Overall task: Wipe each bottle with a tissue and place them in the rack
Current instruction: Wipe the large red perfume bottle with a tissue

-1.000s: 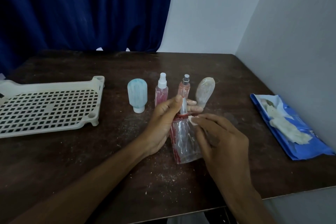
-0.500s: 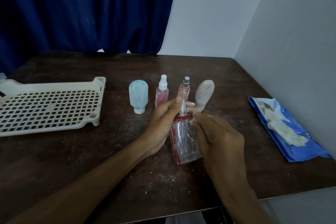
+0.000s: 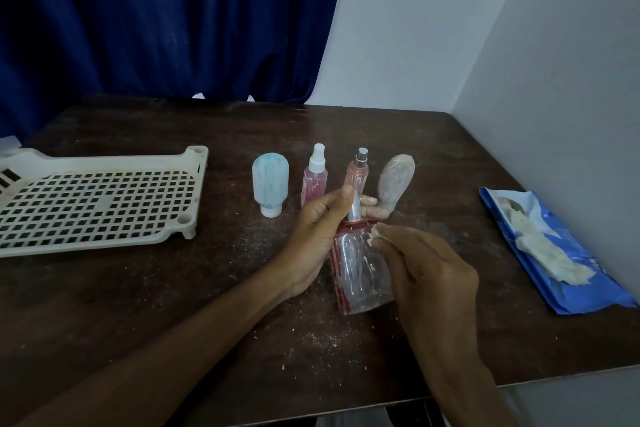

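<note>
The fingertips (image 3: 391, 246) of our right hand (image 3: 429, 274) pinch the tissue (image 3: 374, 236), back at the shoulder of the clear spray bottle (image 3: 360, 277) after a stroke down its side; our left hand (image 3: 311, 236) still grips the neck, bottle tilted over the table (image 3: 138, 305); wiping goes on, we judge; the rack (image 3: 114, 165) shows no bottle yet.

One view, on your head: faces forward and down over the table (image 3: 121, 305), close in; left hand (image 3: 315, 239) and right hand (image 3: 426, 274) lower centre, curtain (image 3: 173, 28) beyond.
</note>
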A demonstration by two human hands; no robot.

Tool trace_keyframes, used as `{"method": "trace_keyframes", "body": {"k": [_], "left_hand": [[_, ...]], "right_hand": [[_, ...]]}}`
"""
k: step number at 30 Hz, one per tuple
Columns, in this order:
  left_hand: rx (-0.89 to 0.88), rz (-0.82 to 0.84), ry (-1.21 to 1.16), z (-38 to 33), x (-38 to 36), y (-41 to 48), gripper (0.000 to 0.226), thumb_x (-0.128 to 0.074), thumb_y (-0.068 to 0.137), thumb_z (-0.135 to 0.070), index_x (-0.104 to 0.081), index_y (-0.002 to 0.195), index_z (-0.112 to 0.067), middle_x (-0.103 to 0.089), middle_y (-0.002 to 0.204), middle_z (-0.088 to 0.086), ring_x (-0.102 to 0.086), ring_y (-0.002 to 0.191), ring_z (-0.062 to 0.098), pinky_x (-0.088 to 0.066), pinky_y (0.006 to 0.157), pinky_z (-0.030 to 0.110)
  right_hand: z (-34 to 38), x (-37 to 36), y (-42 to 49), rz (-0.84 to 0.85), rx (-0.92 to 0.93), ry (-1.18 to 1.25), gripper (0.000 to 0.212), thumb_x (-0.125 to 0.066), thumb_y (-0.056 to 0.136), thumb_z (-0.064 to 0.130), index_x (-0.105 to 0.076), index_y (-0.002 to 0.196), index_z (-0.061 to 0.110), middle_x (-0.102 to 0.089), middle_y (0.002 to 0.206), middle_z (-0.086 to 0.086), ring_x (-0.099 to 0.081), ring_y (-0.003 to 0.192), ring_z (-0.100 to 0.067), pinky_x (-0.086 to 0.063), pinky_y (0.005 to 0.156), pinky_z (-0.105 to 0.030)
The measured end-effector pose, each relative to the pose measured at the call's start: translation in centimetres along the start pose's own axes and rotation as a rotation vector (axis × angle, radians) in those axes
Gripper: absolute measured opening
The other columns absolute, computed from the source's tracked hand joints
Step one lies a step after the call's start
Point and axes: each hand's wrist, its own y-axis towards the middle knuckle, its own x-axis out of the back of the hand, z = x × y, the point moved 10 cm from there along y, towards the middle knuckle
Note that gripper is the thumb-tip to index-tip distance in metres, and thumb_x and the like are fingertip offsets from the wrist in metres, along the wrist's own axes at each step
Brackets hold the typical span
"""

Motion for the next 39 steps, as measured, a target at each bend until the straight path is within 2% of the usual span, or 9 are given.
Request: {"method": "trace_keyframes", "body": {"k": [2,4,8,11,15,21,27,34,39], "left_hand": [[-0.004,0.003,0.005,0.0,0.0,0.0,0.045,-0.040,0.101,-0.038,-0.066,0.112,-0.003,-0.074,0.110,0.016,-0.070,0.109,0.026,-0.050,0.102,0.042],[-0.004,0.011,-0.006,0.1,0.0,0.0,0.048,-0.039,0.102,-0.038,-0.065,0.115,0.000,-0.074,0.110,0.016,-0.070,0.108,0.026,-0.052,0.099,0.037],[0.000,0.011,-0.022,0.1,0.0,0.2,0.050,-0.040,0.100,-0.040,-0.064,0.116,0.001,-0.075,0.109,0.015,-0.071,0.106,0.024,-0.054,0.094,0.033],[-0.010,0.007,-0.023,0.1,0.1,0.1,0.051,-0.041,0.099,-0.040,-0.064,0.115,0.002,-0.075,0.109,0.016,-0.071,0.105,0.024,-0.055,0.092,0.032],[-0.015,0.005,-0.013,0.2,0.2,0.1,0.050,-0.040,0.100,-0.041,-0.065,0.115,0.000,-0.074,0.110,0.016,-0.070,0.108,0.026,-0.053,0.099,0.039],[0.036,0.012,-0.078,0.5,0.1,0.2,0.052,-0.039,0.102,-0.039,-0.062,0.120,0.004,-0.073,0.113,0.018,-0.070,0.107,0.025,-0.055,0.094,0.033],[0.111,0.048,-0.237,0.8,-0.5,0.1,0.050,-0.036,0.105,-0.036,-0.058,0.126,0.003,-0.069,0.122,0.021,-0.065,0.119,0.026,-0.052,0.102,0.034],[0.131,0.045,-0.296,0.9,-0.5,0.1,0.047,-0.034,0.106,-0.035,-0.058,0.124,0.001,-0.068,0.123,0.021,-0.065,0.119,0.026,-0.051,0.103,0.035],[0.086,0.068,-0.298,0.9,-0.5,0.4,0.051,-0.034,0.108,-0.032,-0.053,0.129,0.010,-0.062,0.135,0.017,-0.057,0.129,0.025,-0.040,0.113,0.039]], "right_hand": [[-0.2,-0.4,0.1,0.016,-0.014,0.039,0.020,-0.068,0.084,0.009,-0.077,0.102,0.009,-0.072,0.101,-0.004,-0.066,0.092,-0.010,-0.036,0.090,0.002],[0.5,-1.0,0.0,0.051,-0.006,0.034,0.023,-0.065,0.086,0.016,-0.076,0.106,0.010,-0.070,0.103,-0.005,-0.059,0.093,0.003,-0.040,0.086,0.001],[2.2,-0.9,-0.8,0.028,0.160,-0.142,0.027,-0.075,0.077,0.005,-0.077,0.104,0.004,-0.072,0.105,-0.012,-0.068,0.092,-0.021,-0.055,0.079,-0.024],[1.7,-0.4,-0.2,-0.005,0.123,-0.134,0.029,-0.080,0.075,0.001,-0.077,0.103,0.003,-0.072,0.105,-0.011,-0.068,0.092,-0.022,-0.052,0.081,-0.022],[2.9,-1.4,-0.6,0.069,0.176,-0.169,0.037,-0.084,0.069,-0.001,-0.076,0.105,0.003,-0.071,0.106,-0.013,-0.067,0.092,-0.025,-0.058,0.076,-0.030],[2.3,-1.0,0.2,0.033,0.140,-0.136,0.032,-0.083,0.072,-0.001,-0.077,0.103,0.004,-0.072,0.105,-0.011,-0.068,0.090,-0.024,-0.057,0.076,-0.029],[3.0,-1.2,-0.1,0.062,0.168,-0.158,0.030,-0.083,0.070,-0.001,-0.078,0.099,0.004,-0.072,0.104,-0.011,-0.067,0.090,-0.025,-0.053,0.076,-0.025],[4.3,-2.2,-0.5,0.091,0.212,-0.163,0.029,-0.077,0.074,0.002,-0.076,0.102,0.003,-0.070,0.106,-0.011,-0.064,0.096,-0.026,-0.050,0.079,-0.024],[3.3,-1.5,-0.7,0.080,0.191,-0.148,0.030,-0.074,0.076,0.006,-0.076,0.105,0.005,-0.070,0.110,-0.010,-0.063,0.099,-0.027,-0.055,0.080,-0.029]]}}
